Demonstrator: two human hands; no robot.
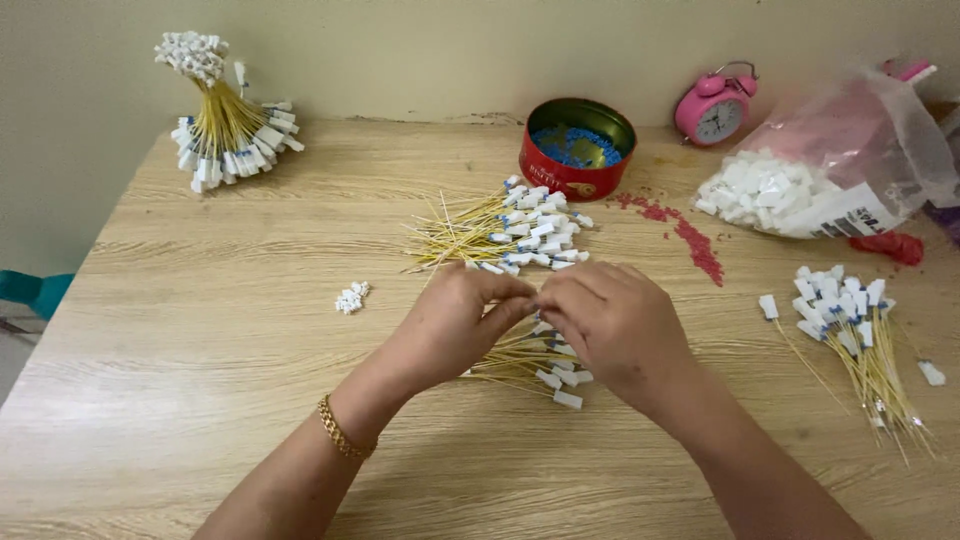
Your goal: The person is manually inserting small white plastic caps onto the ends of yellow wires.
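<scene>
My left hand (455,325) and my right hand (610,325) meet at the middle of the wooden table (200,350), fingertips pinched together on a small piece that the fingers hide. Right beneath them lies a small pile of yellow wires with white plugs (535,365). A larger pile of the same wires (505,232), with white and blue ends, lies just beyond the hands. A gold bracelet (340,432) circles my left wrist.
A red round tin (577,147) holds blue bits. A pink alarm clock (714,105) and a clear bag of white plugs (810,180) sit at the back right. Another wire pile (850,335) lies right; a tied bundle (222,125) stands back left. A white plug cluster (351,297) lies left.
</scene>
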